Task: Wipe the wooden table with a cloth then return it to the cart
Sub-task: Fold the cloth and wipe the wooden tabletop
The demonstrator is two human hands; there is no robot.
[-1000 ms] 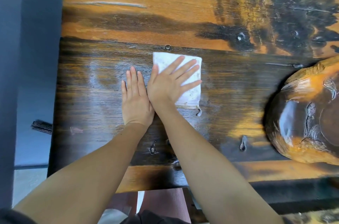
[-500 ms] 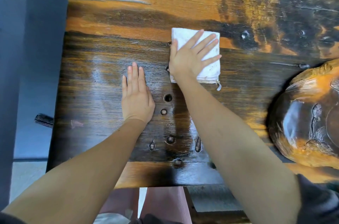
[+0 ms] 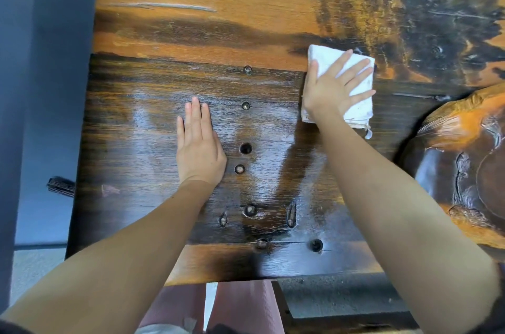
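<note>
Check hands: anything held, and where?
Nothing gripped. Right hand presses flat on the cloth, covering its left half; left hand lies flat on the table.

Glossy dark varnished wood table (image 3: 153, 126) w/ knot holes, soft white terry cloth (image 3: 358, 104), carved polished wood bowl (image 3: 451, 158)

The right hand (image 3: 332, 90) lies flat, with its fingers spread, on a folded white cloth (image 3: 358, 104) that rests on the wooden table (image 3: 169, 33), where the dark board meets the lighter orange wood. The left hand (image 3: 198, 148) is pressed palm down on the dark glossy board, well apart from the cloth, and a row of small round holes (image 3: 245, 148) runs between the two hands. At the right edge a carved wooden piece (image 3: 464, 169) stands on the table, near the cloth but not touching it.
</note>
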